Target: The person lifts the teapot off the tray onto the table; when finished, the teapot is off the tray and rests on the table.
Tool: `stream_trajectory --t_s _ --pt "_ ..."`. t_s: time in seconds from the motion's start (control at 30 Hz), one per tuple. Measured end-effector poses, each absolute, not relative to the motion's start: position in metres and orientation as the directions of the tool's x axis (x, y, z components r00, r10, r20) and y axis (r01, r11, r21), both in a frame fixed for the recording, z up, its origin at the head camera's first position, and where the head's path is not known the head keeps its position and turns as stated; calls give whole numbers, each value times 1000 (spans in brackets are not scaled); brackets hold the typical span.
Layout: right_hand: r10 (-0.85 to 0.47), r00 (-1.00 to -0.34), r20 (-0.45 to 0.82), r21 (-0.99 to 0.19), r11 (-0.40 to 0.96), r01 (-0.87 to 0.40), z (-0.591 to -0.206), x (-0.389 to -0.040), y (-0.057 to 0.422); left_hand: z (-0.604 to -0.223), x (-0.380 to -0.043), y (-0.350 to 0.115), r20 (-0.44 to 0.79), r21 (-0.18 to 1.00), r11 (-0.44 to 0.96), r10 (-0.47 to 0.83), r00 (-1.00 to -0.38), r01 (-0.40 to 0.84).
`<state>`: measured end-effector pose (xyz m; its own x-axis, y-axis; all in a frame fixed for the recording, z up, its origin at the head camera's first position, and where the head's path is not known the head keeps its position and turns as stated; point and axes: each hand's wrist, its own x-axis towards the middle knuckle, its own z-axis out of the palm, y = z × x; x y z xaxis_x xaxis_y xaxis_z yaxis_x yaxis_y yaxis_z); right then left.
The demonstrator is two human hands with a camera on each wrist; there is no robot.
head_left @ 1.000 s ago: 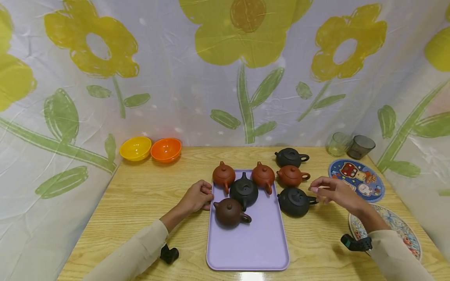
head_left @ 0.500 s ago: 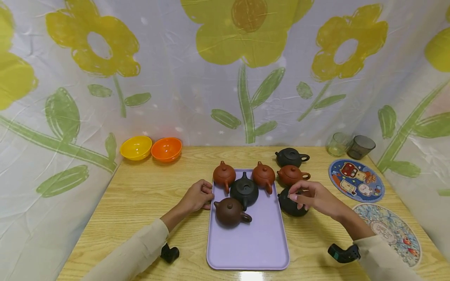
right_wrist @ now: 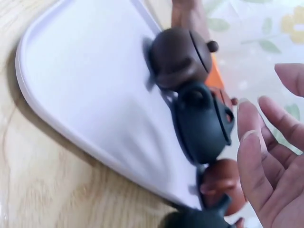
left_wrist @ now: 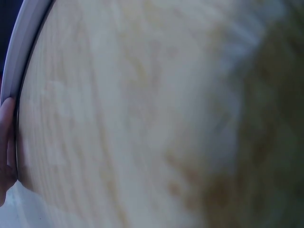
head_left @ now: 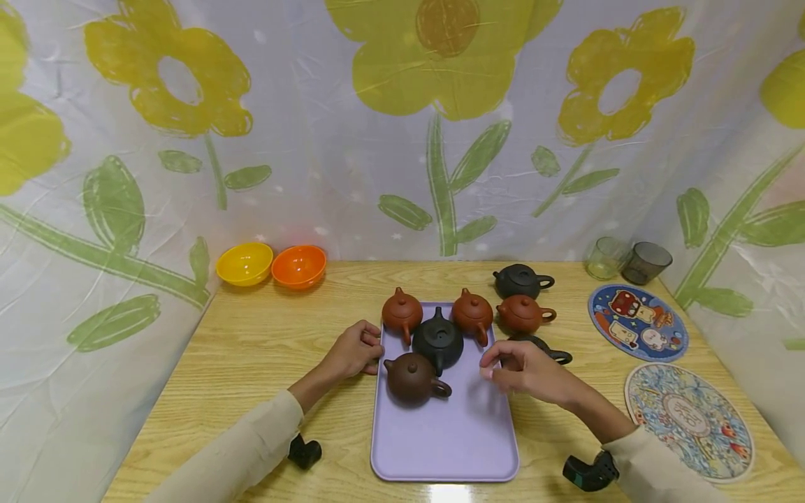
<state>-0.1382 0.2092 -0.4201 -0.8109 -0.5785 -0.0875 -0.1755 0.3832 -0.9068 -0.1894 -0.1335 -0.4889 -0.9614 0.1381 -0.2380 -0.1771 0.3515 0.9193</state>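
On the left rim of the lilac tray [head_left: 446, 447], the curled fingers of my left hand [head_left: 354, 349] hold the edge; in the left wrist view, a fingertip [left_wrist: 7, 111] lies against that rim. My right hand [head_left: 525, 370] hovers over the tray's right edge, fingers loosely bent, holding nothing. A dark brown teapot [head_left: 410, 379], a black teapot [head_left: 438, 340] and two red-brown teapots [head_left: 402, 314] stand on the tray's far half. Right of the tray, a black teapot [head_left: 556, 355] is partly hidden behind my right hand. Beyond it stand a red-brown teapot [head_left: 520, 314] and another black one [head_left: 518, 281].
Yellow [head_left: 245, 265] and orange [head_left: 299, 267] bowls stand at the back left. Two glasses [head_left: 646, 263] are at the back right, with a blue round mat [head_left: 638, 323] and a flowered mat [head_left: 688, 419] nearer. A flower-printed curtain [head_left: 352, 175] hangs behind the table.
My right hand has moved left from beside the near black teapot's handle, across that teapot, to the tray's right edge. The left hand and the teapots have kept their places.
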Motion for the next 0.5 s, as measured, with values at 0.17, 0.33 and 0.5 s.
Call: stream_trajectory --t_s 0.17,0.33,0.5 --pt "-574 -809 -124 -900 409 -152 -426 -137 195 -487 -189 -133 -240 916 360 138 -961 -177" --pt "-573 -804 -158 -903 413 -116 -432 -136 182 -489 -190 -134 -250 917 352 138 -958 -188" --pt "-561 -803 -199 -911 409 -60 -441 -133 171 -488 -190 -134 -252 919 345 133 -958 -194"
